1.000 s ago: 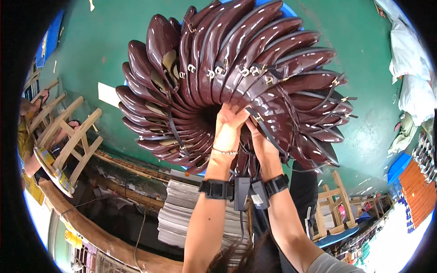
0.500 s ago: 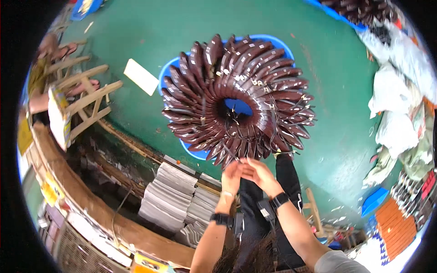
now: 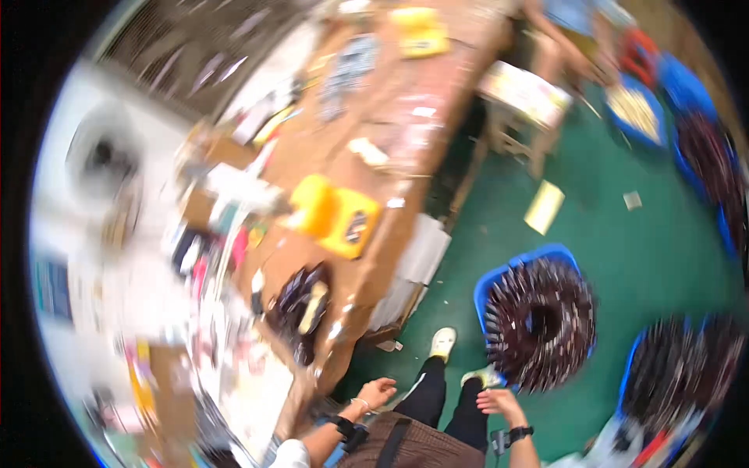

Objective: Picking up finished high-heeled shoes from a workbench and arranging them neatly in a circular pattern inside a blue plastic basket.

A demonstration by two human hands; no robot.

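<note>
"Lot one: where did it lie?"
"Ring of dark glossy shoes (image 3: 567,320), outlines blurred, packed in a blue tub (image 3: 485,285). It stood on the green floor (image 3: 499,203), lower right of the frame's centre."
"And the hands?"
"Left hand (image 3: 378,392), one: lower centre, between the worktop (image 3: 402,179) and the dark trousers (image 3: 425,398); empty, fingers loosely apart. Right hand (image 3: 502,402), one: just below the tub in the frame; empty, fingers loosely bent and parted from the thumb, slightly blurred."
"Remaining stock?"
"Worktop, brown, upper centre: it bore a yellow object (image 3: 355,230) and dark shiny goods (image 3: 292,300), kind unclear. Stool (image 3: 524,93), upper right. Pale stacked sheets (image 3: 421,249) were beside the worktop."
</note>
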